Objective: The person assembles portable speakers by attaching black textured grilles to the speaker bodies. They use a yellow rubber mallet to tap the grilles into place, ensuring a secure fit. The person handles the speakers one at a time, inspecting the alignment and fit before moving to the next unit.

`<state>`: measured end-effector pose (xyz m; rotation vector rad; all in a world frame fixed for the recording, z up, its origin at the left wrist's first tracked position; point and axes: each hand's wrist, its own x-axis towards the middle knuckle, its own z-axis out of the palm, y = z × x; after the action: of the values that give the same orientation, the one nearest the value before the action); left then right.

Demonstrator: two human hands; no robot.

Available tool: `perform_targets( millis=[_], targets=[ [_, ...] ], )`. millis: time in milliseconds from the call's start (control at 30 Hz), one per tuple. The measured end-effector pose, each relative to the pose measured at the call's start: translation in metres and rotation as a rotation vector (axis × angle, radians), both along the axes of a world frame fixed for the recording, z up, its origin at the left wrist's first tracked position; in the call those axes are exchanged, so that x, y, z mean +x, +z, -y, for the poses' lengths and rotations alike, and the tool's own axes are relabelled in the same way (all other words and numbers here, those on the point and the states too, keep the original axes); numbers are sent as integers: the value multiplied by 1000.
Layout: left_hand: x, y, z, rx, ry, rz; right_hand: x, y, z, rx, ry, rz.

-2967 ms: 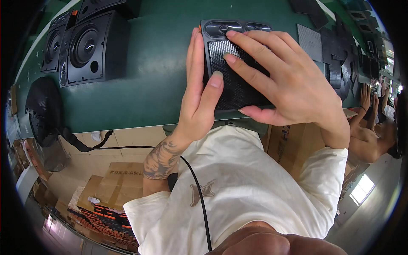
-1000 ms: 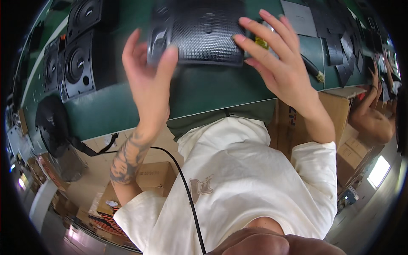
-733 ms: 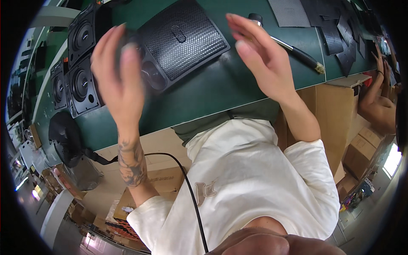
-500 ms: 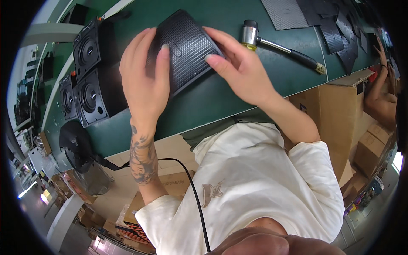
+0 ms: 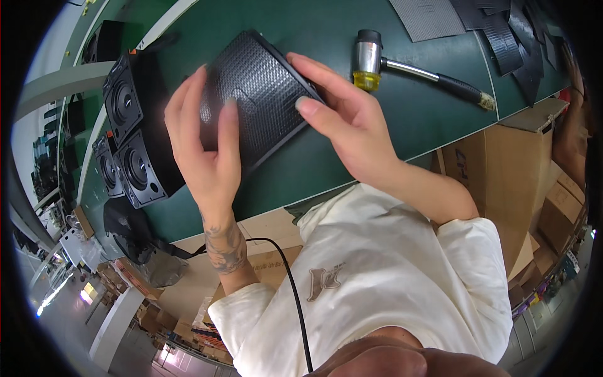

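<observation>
Between my hands is a black speaker (image 5: 260, 94) with a textured mesh grille facing up, tilted over the green table. My left hand (image 5: 204, 135) is closed about its left side, the thumb lying on the grille and the fingers along the far left. On the opposite side my right hand (image 5: 352, 119) grips the edge, thumb on the rim and fingers around the side. The speaker's underside is hidden. Right of it lies a mallet (image 5: 369, 58) with a yellow end and a black grip.
Several black speakers without grilles (image 5: 138, 166) stand at the left. Grille sheets (image 5: 430, 19) and black panels (image 5: 502, 47) lie at the far right. A black bag (image 5: 125, 226) hangs near the left table edge. Cardboard boxes (image 5: 496, 169) stand below the table, and another person's arm (image 5: 570, 135) shows at right.
Both hands and the speaker have moved slightly left and nearer to me. The mallet's yellow end is now uncovered beside my right hand. The whole view has shifted a little.
</observation>
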<state>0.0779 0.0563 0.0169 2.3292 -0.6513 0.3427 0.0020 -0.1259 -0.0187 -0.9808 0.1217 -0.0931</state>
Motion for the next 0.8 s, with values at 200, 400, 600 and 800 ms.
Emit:
perform_targets(
  millis=[200, 400, 600, 800],
  targets=[
    [0, 1, 0, 3, -7, -38, 7, -4, 2, -253, -65, -20],
    [2, 1, 1, -16, -40, -39, 7, -4, 3, -598, -134, 114],
    [-8, -15, -4, -709, 175, -368, 6, -5, 1, -702, -154, 156],
    [-19, -9, -14, -776, 103, -586, -7, -5, 5, -680, -101, 244]
  ],
)
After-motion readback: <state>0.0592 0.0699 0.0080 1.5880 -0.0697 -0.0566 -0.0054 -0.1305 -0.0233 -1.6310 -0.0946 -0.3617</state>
